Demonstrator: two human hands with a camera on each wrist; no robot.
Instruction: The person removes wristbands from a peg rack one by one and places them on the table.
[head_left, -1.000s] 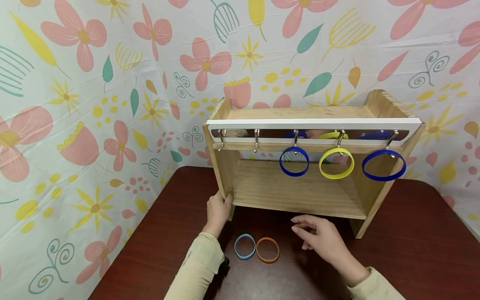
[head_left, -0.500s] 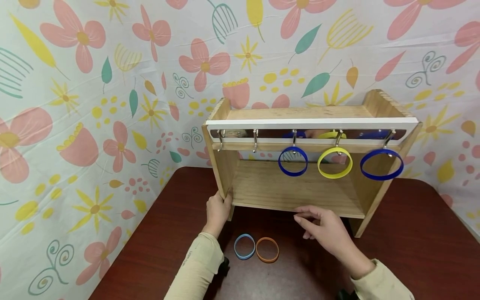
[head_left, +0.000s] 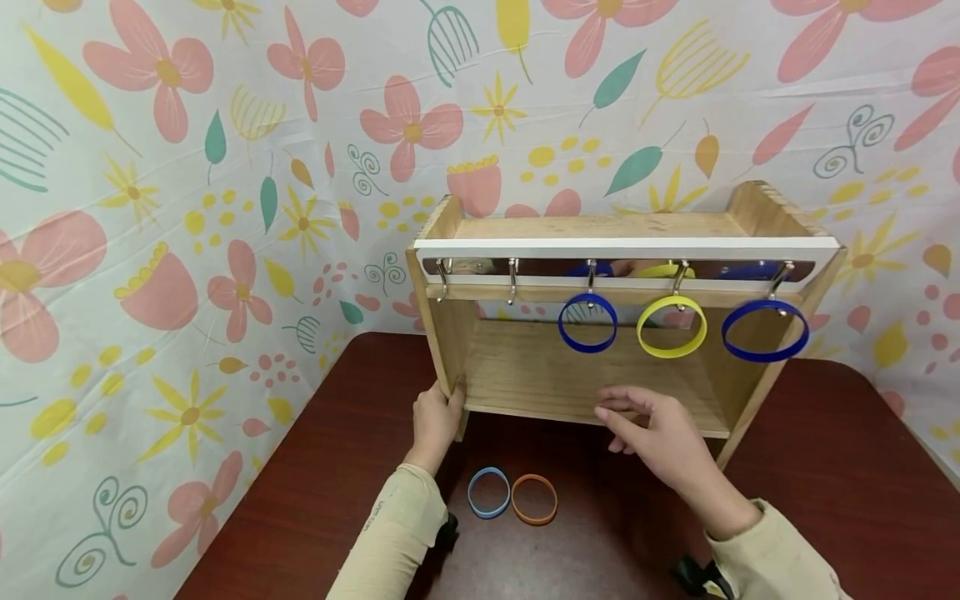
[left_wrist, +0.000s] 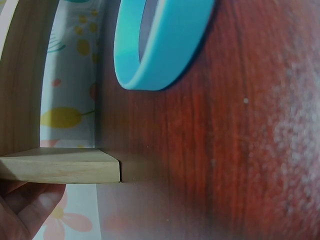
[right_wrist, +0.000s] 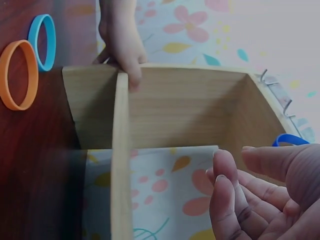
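Observation:
My left hand (head_left: 435,421) grips the lower left side panel of a small wooden shelf (head_left: 585,367), its thumb on the inner face. In the left wrist view its fingers (left_wrist: 42,202) show behind the wood. In front of the lower board hovers my right hand (head_left: 652,429), fingers loosely bent and holding nothing. A blue silicone wristband (head_left: 588,323), a yellow wristband (head_left: 703,327) and another blue wristband (head_left: 765,357) hang from hooks on the shelf's front rail. On the table lie a light blue wristband (head_left: 471,493) and an orange wristband (head_left: 555,500), side by side.
The white-edged hook rail (head_left: 630,247) runs along the shelf's upper front. Its two left hooks, including the leftmost hook (head_left: 442,283), carry no band. Under everything is a dark red-brown table (head_left: 322,500). A flower-patterned cloth (head_left: 247,167) hangs behind and to the left.
My right hand has risen and shifted slightly to the right, from below the lower board's edge to in front of it. The left hand and the wristbands have stayed in place.

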